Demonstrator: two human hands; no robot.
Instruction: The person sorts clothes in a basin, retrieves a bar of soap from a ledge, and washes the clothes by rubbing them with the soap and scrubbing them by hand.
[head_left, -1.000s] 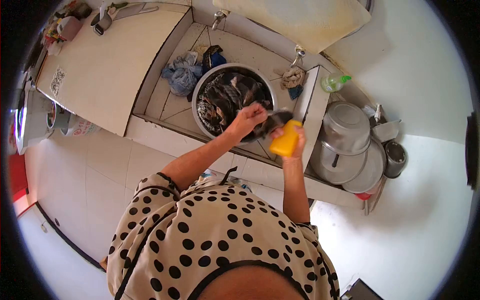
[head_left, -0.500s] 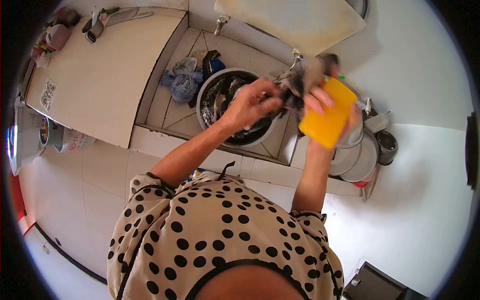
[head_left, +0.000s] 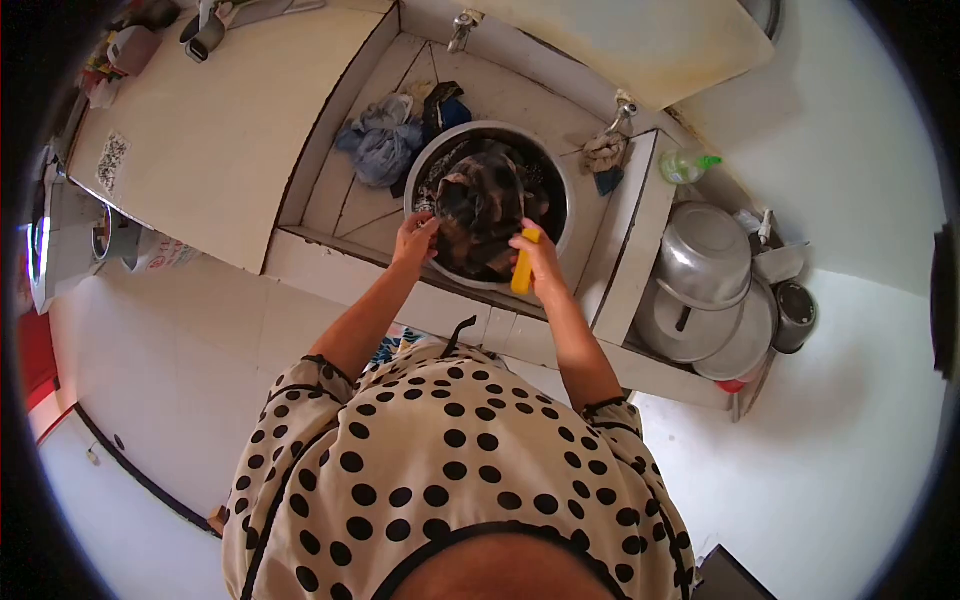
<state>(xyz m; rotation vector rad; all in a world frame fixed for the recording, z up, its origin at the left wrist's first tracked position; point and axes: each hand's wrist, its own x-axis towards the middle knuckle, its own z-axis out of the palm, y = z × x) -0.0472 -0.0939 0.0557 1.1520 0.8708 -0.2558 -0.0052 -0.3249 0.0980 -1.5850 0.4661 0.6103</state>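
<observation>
A round metal basin (head_left: 563,205) stands in the tiled sink with dark patterned cloth (head_left: 480,205) heaped inside. At the basin's near left rim, my left hand (head_left: 416,240) has its fingers closed on an edge of the dark cloth. My right hand (head_left: 541,262) is at the near right side of the basin, wrapped round a yellow block (head_left: 522,262) seen edge-on. The fingertips of this hand also touch the cloth.
Blue-grey cloth (head_left: 384,150) lies left of the basin, beige cloth (head_left: 603,153) right of it. Two taps (head_left: 463,30) are on the back wall. On the right are a green-capped bottle (head_left: 685,166), a metal pot (head_left: 705,250) and lids (head_left: 670,325). A counter (head_left: 220,130) extends left.
Both hands have come down to the basin's near side, the right one moving left with the yellow block. The dark cloth that was lifted at the right now lies spread in the basin.
</observation>
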